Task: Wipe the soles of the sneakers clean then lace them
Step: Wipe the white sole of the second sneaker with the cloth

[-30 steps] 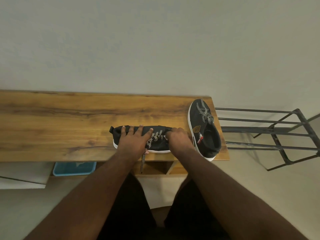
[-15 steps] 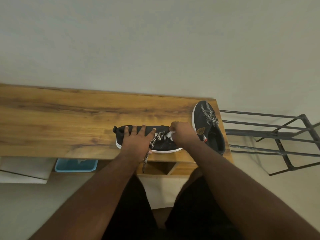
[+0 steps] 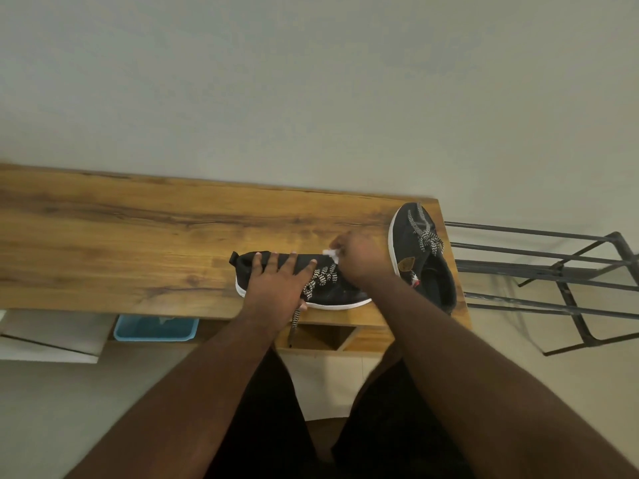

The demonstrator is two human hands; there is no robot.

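black sneaker [image 3: 332,292] on its side at the wooden table's [image 3: 138,236] near edge.
pinned by left hand [image 3: 276,285], fingers spread flat; right hand [image 3: 363,261] pinching a white wipe [image 3: 331,253] at its toe; second sneaker [image 3: 420,257] just right.

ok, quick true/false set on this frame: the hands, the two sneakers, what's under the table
1. The left hand lies flat on the near sneaker. True.
2. The right hand is empty. False: it pinches a small white wipe.
3. The far sneaker sits at the table's left end. False: it is at the right end.
4. A lace end hangs over the table's front edge. True.
5. A blue tray sits below the table. True.
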